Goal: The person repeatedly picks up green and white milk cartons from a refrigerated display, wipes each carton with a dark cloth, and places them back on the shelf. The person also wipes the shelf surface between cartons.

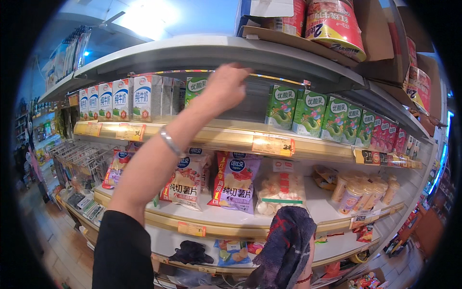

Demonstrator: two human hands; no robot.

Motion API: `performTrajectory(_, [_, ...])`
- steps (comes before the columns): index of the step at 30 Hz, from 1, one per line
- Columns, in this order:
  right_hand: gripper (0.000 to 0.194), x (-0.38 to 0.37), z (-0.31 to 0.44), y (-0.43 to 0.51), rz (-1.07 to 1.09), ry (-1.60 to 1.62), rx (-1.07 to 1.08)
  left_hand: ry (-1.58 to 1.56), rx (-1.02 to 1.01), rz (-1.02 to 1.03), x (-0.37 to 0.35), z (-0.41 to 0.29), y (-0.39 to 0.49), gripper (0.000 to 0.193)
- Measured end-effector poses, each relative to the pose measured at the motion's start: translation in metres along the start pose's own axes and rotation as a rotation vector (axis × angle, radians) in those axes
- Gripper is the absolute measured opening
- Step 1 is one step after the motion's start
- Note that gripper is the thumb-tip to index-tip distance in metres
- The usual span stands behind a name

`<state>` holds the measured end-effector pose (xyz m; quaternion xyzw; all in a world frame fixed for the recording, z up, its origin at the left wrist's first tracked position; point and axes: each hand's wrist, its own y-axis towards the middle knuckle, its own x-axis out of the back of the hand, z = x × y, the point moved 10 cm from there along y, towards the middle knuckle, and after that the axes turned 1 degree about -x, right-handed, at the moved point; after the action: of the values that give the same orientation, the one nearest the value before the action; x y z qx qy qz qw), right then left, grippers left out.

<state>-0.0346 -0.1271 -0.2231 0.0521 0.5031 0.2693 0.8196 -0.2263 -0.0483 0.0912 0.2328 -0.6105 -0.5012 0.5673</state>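
Note:
My left hand (229, 86) is raised at the upper shelf, its fingers bent near the underside of the board above. It partly covers a green milk-drink carton (193, 88); whether it touches anything is not visible. A bare stretch of shelf shows between that carton and more green cartons (281, 106) to the right. Low in the view, my right hand (311, 253) holds a dark plaid cloth (288, 238), which hides most of the hand. White milk cartons (143, 97) stand to the left. Bags of potato chips (236, 180) stand on the shelf below.
Open cardboard boxes with instant-noodle tubs (334, 29) sit on the top shelf at right. A price-tag rail (231, 139) edges the upper shelf. The middle shelf holds a clear bag of white round items (279, 191) and plastic canisters (352, 197). A dark cloth (191, 252) lies lower down.

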Motion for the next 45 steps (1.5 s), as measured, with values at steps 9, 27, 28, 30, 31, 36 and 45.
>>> performTrajectory(9, [0.051,0.013,-0.006,0.007,-0.155,-0.263,0.046,-0.086,0.378,0.221,0.017,0.111,-0.036,0.077])
performTrajectory(27, [0.052,-0.096,0.059,0.026,0.166,-0.574,0.881,-0.278,-0.271,-0.648,0.101,-0.039,-0.136,0.068])
performTrajectory(28, [0.051,-0.104,0.06,0.025,0.179,-0.514,0.929,-0.329,-0.287,-0.655,0.102,-0.056,-0.143,0.064])
performTrajectory(30, [0.042,-0.144,0.043,0.012,0.219,-1.058,1.106,-0.378,-0.359,-0.61,0.099,-0.088,-0.158,0.052])
performTrajectory(31, [0.04,-0.161,0.03,0.01,0.234,-1.312,1.201,-0.405,-0.384,-0.559,0.094,-0.102,-0.166,0.045])
performTrajectory(36, [0.026,-0.169,0.029,0.032,0.21,-1.235,1.038,-0.886,-0.142,-0.502,0.062,-0.099,-0.188,0.041])
performTrajectory(45, [0.036,-0.149,0.016,0.011,0.083,-1.471,1.083,-0.752,-0.024,-0.445,0.042,-0.098,-0.205,0.069])
